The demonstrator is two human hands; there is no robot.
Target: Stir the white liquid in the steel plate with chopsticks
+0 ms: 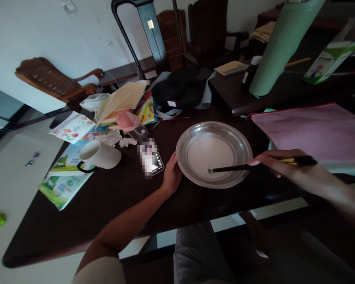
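One round steel dish [214, 125], slim chopsticks [230, 168]

The dish [239, 136] against the left hand [171, 175] is thin metal, shiny and smooth on the rim, dull milky white in its well. The chopsticks [230, 168] in the right hand [279, 161] are smooth, glossy black, plastic or lacquer I cannot tell. Under both hands the table [106, 205] is dark wood with a soft gloss; left of the left hand the mug [102, 155] is smooth white ceramic and the booklet [63, 185] glossy paper, while beyond the right hand the folder [310, 132] looks matt pink plastic.
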